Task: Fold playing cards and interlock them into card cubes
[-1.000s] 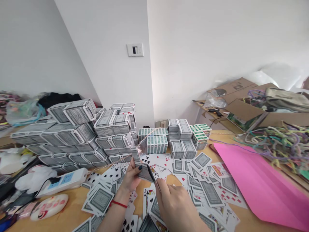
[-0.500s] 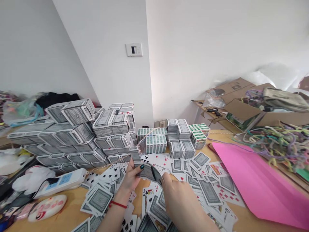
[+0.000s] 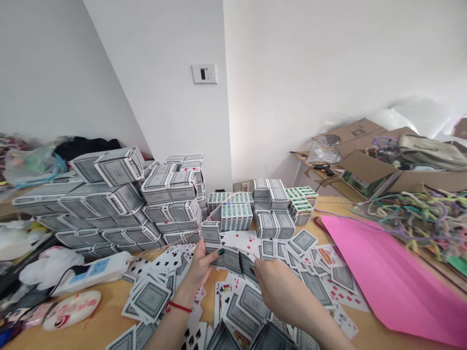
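Observation:
My left hand (image 3: pixel 200 266), with dark nail polish and a red string at the wrist, is closed on a fan of grey-backed playing cards (image 3: pixel 229 258) held just above the table. My right hand (image 3: pixel 280 287) reaches in from the lower right and its fingers pinch the right end of the same fan. Loose playing cards (image 3: pixel 310 270), some face up and some face down, lie scattered over the wooden table (image 3: pixel 105 323) beneath and around both hands. A further sheaf of cards (image 3: pixel 251 311) spreads under my right forearm.
Stacks of grey card boxes (image 3: pixel 120 199) and green ones (image 3: pixel 237 211) line the far side. A pink paper sheet (image 3: pixel 379 277) lies right, with a tangle of coloured cords (image 3: pixel 416 214) and cardboard boxes (image 3: pixel 368 165) behind. A white handheld device (image 3: pixel 91 270) and toys sit left.
My right hand has moved forward and left to the fan and now grips its right end. The fan in my left hand has spread wider and risen slightly.

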